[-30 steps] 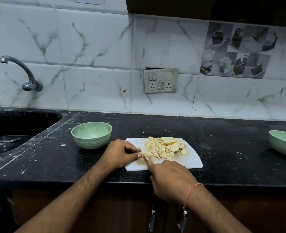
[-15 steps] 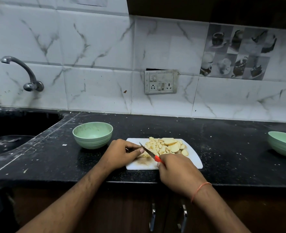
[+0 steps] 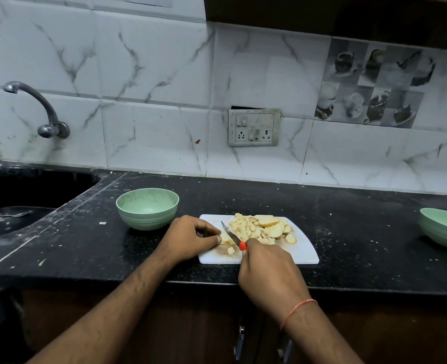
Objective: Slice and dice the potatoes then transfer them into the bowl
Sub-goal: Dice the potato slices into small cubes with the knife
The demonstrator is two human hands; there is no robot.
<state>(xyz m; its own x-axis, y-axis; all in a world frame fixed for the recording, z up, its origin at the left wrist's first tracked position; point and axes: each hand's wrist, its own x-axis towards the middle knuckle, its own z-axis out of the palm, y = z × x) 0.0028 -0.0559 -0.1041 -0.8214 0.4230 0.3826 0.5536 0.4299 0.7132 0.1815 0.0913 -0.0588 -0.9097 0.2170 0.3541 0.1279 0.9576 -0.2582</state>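
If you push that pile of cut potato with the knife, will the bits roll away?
Probably not far. The diced potato pieces look blocky with flat faces, so they would likely slide or tumble rather than roll. They look moist, so some may stick to the knife blade. The smooth white cutting board should let them slide easily.

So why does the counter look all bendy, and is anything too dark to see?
Head view: the wide lens bows the black counter and wall tiles; the sink and the cupboards below are deep in shadow; the cutting board, potato pieces and knife are evenly lit and sharp.
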